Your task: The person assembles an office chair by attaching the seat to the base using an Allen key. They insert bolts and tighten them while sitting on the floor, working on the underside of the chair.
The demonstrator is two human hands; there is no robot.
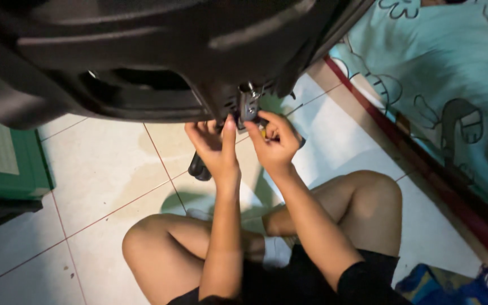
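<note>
Your left hand [214, 148] presses fingertips against the large black moulded plastic shell [142, 51]; your right hand [275, 141] pinches the small silver metal bracket [249, 104].

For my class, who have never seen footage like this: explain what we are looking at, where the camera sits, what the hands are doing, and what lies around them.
There is no machine here, only a person filmed by a camera worn on their own head, looking down. That is why you see bare knees and both forearms from above. The person sits cross-legged on a pale tiled floor. Both hands are raised to a small metal bracket on the underside of a large dark moulded body. The left hand touches the dark edge beside it, fingers pointing up. The right hand is curled just under the bracket around something small and yellowish; what it is cannot be told. A green box stands on the left, a pale blue patterned cloth on the right.
</note>
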